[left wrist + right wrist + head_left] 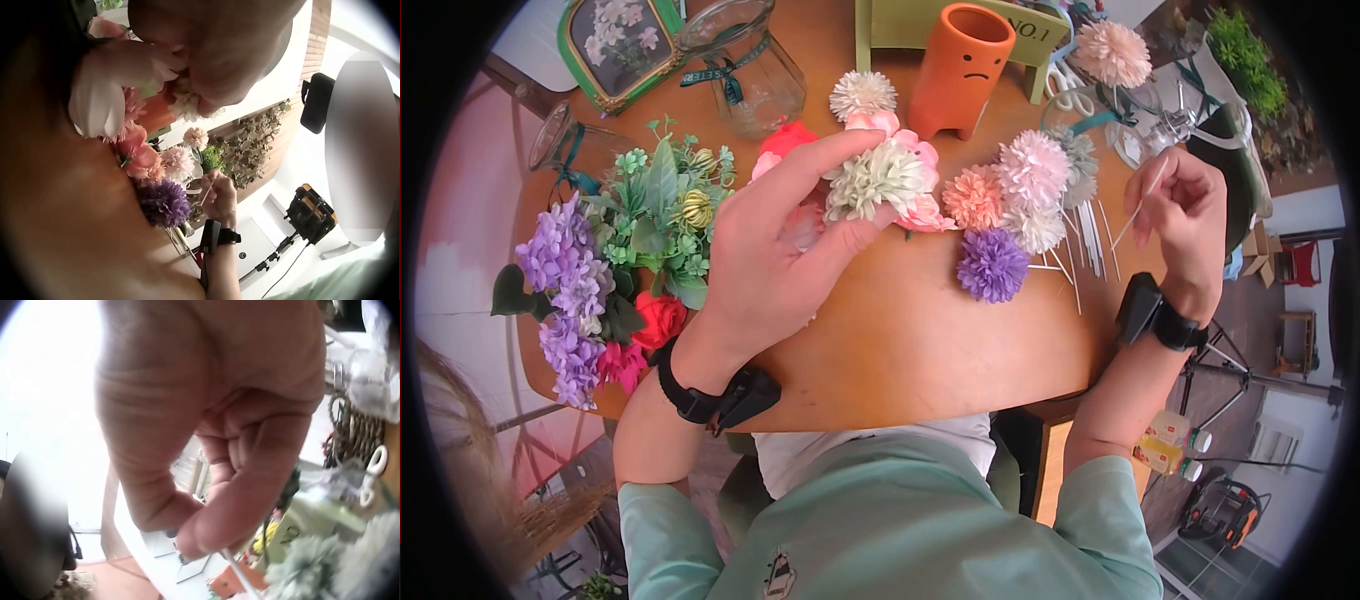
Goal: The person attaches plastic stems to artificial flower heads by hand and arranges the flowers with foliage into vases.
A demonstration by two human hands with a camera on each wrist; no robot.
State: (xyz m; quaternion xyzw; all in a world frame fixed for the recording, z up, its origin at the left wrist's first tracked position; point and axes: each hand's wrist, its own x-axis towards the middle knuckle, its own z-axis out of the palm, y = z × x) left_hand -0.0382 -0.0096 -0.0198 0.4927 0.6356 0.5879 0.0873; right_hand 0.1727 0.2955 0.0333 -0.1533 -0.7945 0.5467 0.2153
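In the head view, the left hand (775,235) holds a pale green-white pompom flower (882,180) between thumb and fingers, above pink flowers (925,212) on the table. The right hand (1185,205), at the table's right side, pinches a thin white stick (1138,212) between thumb and finger. In the right wrist view the pinching fingertips (206,528) and part of the white stick (242,574) show. Between the hands lie a purple pompom (992,265), a pale pink one (1034,168) and an orange one (973,197), beside several white sticks (1090,240).
An orange vase with a frowning face (960,75) stands at the back, near a glass jar (765,90) and a green frame (622,50). Purple flowers (565,260), greenery (662,190) and a red rose (660,320) lie left. White scissors (1070,98) lie behind the pompoms.
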